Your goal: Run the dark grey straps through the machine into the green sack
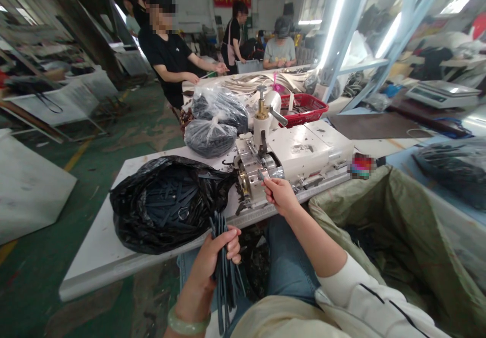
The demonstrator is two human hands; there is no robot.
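Note:
My left hand is closed around a bundle of dark blue-grey strips, which hang down over my lap. At the front of a white skiving-type machine, my right hand pinches the end of a small dark strip close to the metal feed parts. Most of that strip is hidden by the machine and my fingers. Left of the machine lies an open black plastic bag with many similar loose strips inside.
Clear bags of dark pieces and a red basket stand behind the machine. A large green sack opens at my right. The white table's edge runs before me. Several people work further back, one standing person nearest.

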